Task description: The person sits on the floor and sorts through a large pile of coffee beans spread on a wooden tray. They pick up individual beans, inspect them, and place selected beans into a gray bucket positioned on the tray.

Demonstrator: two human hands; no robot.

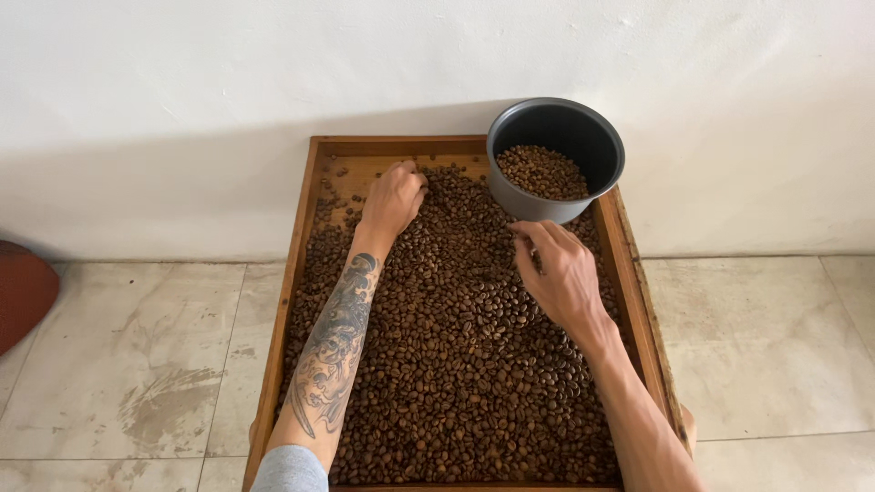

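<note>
Our left hand [393, 196] curls loosely into coffee beans [456, 364] filling the wooden tray [290, 273]; our right hand [558, 269] pinches beans beside the grey pot [597, 150].

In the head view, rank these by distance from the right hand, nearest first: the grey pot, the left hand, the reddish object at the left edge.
From the right hand:
1. Grey pot, just beyond the fingers, at the tray's far right corner.
2. Left hand, across the coffee beans, toward the tray's far left.
3. Reddish object, on the floor at the picture's left edge.
</note>
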